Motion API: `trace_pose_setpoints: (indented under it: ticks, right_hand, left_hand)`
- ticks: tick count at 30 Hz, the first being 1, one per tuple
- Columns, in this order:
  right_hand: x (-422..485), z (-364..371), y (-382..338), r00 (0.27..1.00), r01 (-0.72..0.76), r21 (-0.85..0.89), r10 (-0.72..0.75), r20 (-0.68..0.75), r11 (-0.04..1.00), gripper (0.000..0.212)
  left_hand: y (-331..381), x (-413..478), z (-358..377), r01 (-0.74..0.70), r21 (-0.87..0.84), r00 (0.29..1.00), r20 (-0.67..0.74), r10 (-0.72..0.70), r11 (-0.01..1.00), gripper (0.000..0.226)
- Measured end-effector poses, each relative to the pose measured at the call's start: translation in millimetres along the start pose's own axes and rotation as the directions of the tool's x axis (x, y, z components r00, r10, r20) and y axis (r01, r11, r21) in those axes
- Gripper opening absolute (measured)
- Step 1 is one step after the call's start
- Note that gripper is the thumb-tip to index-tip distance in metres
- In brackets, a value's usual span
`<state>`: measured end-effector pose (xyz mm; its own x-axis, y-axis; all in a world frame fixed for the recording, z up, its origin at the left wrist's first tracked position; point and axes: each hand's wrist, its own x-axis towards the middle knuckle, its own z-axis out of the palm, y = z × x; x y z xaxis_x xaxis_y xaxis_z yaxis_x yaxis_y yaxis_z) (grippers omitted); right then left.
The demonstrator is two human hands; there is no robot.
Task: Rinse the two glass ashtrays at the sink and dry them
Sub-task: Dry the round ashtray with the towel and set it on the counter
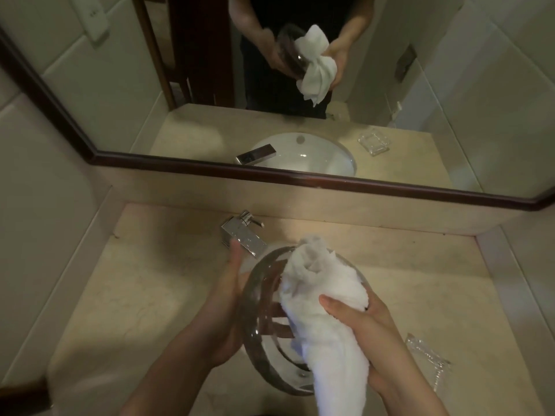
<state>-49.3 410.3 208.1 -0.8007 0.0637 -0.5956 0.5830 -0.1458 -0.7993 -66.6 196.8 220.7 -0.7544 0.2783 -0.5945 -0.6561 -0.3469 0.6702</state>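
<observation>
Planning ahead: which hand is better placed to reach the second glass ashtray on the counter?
Probably right: the square clear glass ashtray lies beside the right hand; the left hand holds the round glass ashtray.

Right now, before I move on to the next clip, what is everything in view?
round ashtray: one, clear glass, tilted, held above the counter
towel: one, white, bunched, pushed into the round ashtray
square ashtray: one, clear glass, on the counter at the right
faucet: one, chrome, at the back of the counter
counter: one, beige stone
mirror: one, dark wooden frame, on the wall behind
left hand: holds the round ashtray from its left side
right hand: grips the towel
</observation>
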Motion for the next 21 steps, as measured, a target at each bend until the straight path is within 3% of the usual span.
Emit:
trace_pose_setpoints:
  ticks: [2,3,5,8,11,16,21]
  right_hand:
    - [2.3,-3.0,-0.1,1.000,0.013,-0.019,-0.013,0.007,1.000,0.062]
    - [3.0,-3.9,-1.5,1.000,0.027,-0.050,-0.027,0.004,0.998,0.064]
    - [4.5,-3.7,-6.4,0.998,0.066,-0.126,-0.068,-0.007,0.990,0.056]
    - [6.5,-2.7,-15.9,0.993,0.110,-0.192,-0.117,-0.029,0.975,0.045]
    - [8.5,-3.9,-25.2,0.989,0.140,-0.226,-0.149,-0.021,0.964,0.041]
    - [0.6,-10.7,-26.9,0.993,0.117,-0.076,-0.115,0.021,0.990,0.038]
    - [-14.9,-11.2,-6.7,0.996,0.088,0.153,-0.086,-0.020,0.984,0.061]
  left_hand:
    - [2.7,-9.4,-5.6,0.003,-0.008,0.998,0.065,-0.003,1.000,0.087]
    - [2.4,-14.3,-6.5,-0.024,0.040,0.995,0.093,0.020,0.999,0.070]
    - [-1.1,-12.9,-8.6,-0.080,0.118,0.994,0.079,0.071,0.990,0.049]
    - [-4.9,-8.1,-4.9,-0.107,0.141,0.992,-0.054,0.116,0.984,0.049]
    - [-10.7,-7.4,1.0,-0.148,0.040,0.978,-0.144,0.152,0.988,0.045]
    - [-22.2,-12.6,13.5,-0.209,-0.060,0.955,-0.227,0.190,0.976,0.043]
    - [-28.2,-16.9,29.4,-0.257,-0.113,0.921,-0.329,0.208,0.960,0.041]
